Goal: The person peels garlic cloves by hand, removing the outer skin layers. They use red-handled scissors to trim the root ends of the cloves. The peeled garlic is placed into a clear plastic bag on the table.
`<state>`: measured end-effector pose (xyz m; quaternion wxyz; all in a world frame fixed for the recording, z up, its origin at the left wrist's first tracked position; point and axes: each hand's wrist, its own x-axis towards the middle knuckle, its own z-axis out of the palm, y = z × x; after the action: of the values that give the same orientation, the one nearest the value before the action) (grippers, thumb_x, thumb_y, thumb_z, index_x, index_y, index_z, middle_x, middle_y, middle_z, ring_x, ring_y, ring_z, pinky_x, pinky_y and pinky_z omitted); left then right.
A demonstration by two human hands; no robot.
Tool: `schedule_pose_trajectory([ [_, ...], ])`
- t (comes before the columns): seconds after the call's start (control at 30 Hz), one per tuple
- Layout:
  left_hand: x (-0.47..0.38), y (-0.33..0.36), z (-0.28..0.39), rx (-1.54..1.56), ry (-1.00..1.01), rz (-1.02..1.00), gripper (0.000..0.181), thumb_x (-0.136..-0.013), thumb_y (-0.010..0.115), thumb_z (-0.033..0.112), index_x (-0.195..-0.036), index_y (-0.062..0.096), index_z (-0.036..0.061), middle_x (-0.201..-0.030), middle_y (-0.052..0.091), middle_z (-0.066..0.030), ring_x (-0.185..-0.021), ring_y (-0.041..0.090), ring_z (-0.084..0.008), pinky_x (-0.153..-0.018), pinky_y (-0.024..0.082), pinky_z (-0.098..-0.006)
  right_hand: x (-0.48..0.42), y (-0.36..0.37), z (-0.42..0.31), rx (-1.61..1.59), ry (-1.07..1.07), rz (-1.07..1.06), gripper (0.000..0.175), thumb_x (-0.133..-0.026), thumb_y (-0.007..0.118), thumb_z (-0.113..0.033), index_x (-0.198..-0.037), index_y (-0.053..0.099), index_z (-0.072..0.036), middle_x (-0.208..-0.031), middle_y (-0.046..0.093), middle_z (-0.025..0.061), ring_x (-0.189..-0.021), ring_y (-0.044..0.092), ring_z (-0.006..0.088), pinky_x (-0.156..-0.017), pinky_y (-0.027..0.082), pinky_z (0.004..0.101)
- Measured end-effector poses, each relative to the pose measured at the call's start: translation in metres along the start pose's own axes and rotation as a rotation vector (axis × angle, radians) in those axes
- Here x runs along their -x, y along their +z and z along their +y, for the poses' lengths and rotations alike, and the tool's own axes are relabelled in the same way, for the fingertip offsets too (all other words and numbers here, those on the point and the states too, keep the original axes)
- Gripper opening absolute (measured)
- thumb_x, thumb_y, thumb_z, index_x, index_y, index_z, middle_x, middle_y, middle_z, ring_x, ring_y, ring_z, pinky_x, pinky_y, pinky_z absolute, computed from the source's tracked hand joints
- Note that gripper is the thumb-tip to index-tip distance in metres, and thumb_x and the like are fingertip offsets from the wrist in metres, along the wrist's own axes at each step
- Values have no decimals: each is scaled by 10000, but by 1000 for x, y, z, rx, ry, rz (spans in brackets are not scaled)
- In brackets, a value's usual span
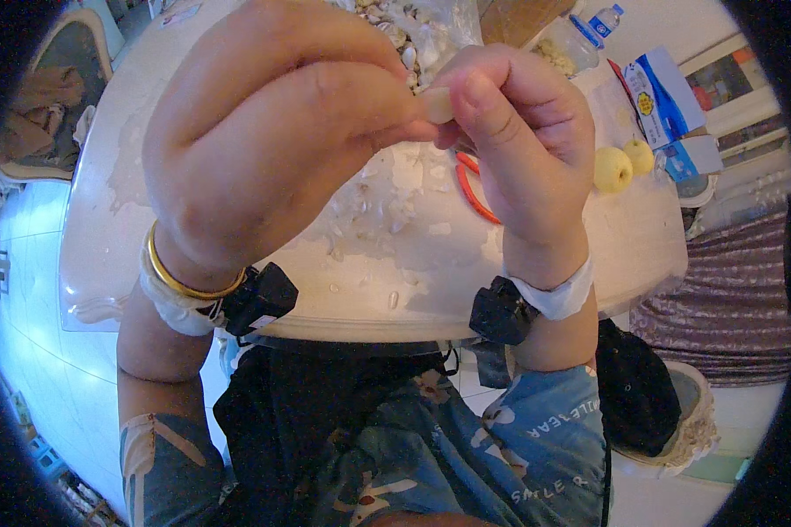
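Observation:
Above the table, my right hand (524, 125) pinches a small pale piece that looks like a peeled garlic clove (439, 105) between thumb and fingers. My left hand (296, 112) is bent in from the other side, its fingertips closed at the clove's left edge; most of its fingers are hidden behind the back of the hand. Beneath the hands, thin translucent peels (376, 204) lie scattered on the wet tabletop. A tool with curved red handles (474, 194) lies partly hidden behind my right hand. Beyond, a heap of unpeeled cloves (395, 33) shows beside a clear plastic bag (451, 26).
Two yellow pears (613, 170) sit at the right of the pale table (343, 309). A clear jar (570, 46) with pale pieces, a water bottle (606, 21) and a blue-and-white box (666, 99) stand farther back. A chair (59, 99) is at far left.

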<state>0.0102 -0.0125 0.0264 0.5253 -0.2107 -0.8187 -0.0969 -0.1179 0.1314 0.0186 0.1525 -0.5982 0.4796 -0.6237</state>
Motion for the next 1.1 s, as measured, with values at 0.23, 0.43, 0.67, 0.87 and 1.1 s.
schedule_pose_trajectory([
  [0.23,0,2,1,-23,1,0,315,-569,814,55,-826,632,63,-805,600,-87,-711,585,-209,-576,477,-283,1,-1,0,-28,2,-24,181,-927,519,-169,-864,576,-10,-792,571,35,-664,522,75,-556,417,177],
  [0.43,-1,3,2,-1,-19,-14,311,-546,814,46,-801,640,74,-806,589,-83,-700,574,-200,-564,465,-280,1,2,4,4,-51,0,170,-925,516,-158,-870,570,-7,-793,572,33,-653,521,69,-550,407,173],
  [0.67,3,3,4,-81,-14,2,297,-523,812,36,-772,659,92,-811,566,-71,-717,559,-187,-580,456,-269,3,4,0,-43,54,56,142,-917,530,-142,-876,577,-15,-786,580,24,-653,534,51,-545,408,160],
  [0.87,2,4,7,-97,-57,23,274,-532,807,18,-749,660,96,-817,563,-65,-716,559,-183,-580,455,-265,2,9,0,41,14,108,132,-910,546,-133,-855,593,-22,-754,590,10,-628,529,37,-522,399,148],
  [1.1,4,5,6,-91,-88,24,289,-549,802,9,-787,661,93,-827,565,-65,-706,553,-177,-575,453,-258,3,6,0,70,54,124,116,-898,568,-125,-852,610,-27,-730,582,-6,-610,516,36,-524,398,153],
])
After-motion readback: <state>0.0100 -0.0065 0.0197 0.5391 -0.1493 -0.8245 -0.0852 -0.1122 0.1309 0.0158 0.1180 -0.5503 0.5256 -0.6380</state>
